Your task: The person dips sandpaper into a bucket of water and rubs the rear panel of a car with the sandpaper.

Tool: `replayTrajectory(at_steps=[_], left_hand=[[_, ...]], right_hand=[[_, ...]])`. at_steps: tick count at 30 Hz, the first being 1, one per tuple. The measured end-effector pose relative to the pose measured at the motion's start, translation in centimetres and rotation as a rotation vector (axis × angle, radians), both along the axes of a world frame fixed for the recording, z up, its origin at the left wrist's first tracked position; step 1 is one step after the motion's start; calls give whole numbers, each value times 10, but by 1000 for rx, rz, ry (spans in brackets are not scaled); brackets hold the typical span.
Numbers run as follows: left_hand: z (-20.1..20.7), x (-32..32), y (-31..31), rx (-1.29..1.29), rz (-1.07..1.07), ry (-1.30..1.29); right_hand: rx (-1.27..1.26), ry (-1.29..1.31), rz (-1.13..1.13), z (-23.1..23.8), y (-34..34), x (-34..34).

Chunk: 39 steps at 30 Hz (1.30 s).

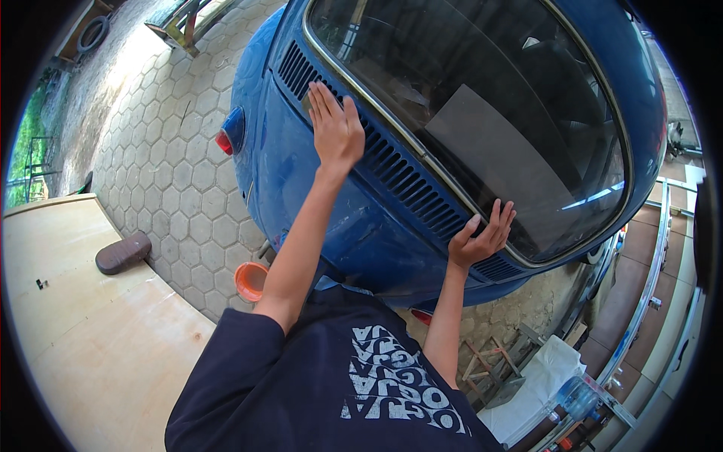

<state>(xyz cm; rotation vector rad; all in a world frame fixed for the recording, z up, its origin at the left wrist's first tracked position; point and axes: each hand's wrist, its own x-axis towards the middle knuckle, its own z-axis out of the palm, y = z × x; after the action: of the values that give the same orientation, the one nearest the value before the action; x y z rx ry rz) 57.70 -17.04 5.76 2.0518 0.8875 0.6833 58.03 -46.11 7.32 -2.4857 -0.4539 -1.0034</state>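
Observation:
A blue rounded car (346, 233) stands in front of me, its rear toward me. My left hand (337, 128) lies with its fingers stretched out over the upper left part of the slotted vent (407, 184) below the rear window. A small brownish edge shows beside its fingertips; I cannot make out what it is. My right hand (482, 233) rests with fingers apart at the lower right edge of the rear window (482, 105), by the window trim. Nothing shows in its fingers. A pale sheet-like shape (501, 143) shows in the glass.
An orange bucket (251, 281) stands on hexagonal paving (181, 181) left of the car. A brown rounded pad (123, 253) lies on a pale wooden board (90, 324). At right are a small wooden stand (493, 361), a clear water jug (578, 395) and metal rails (651, 279).

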Motion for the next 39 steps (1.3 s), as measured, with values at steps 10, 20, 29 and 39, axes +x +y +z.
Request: replayTrajectory(at_steps=[10, 20, 29, 39], left_hand=[[-16, -14, -16, 132, -71, -13], [-23, -39, -27, 82, -181, -3], [-26, -17, -6, 74, -55, -28], [-24, 0, 55, -78, -13, -32]], right_hand=[[1, 11, -10, -2, -3, -2], [-16, 12, -15, -4, -5, 0], [-24, 1, -26, -3, -4, -3], [65, 87, -64, 12, 54, -7]])
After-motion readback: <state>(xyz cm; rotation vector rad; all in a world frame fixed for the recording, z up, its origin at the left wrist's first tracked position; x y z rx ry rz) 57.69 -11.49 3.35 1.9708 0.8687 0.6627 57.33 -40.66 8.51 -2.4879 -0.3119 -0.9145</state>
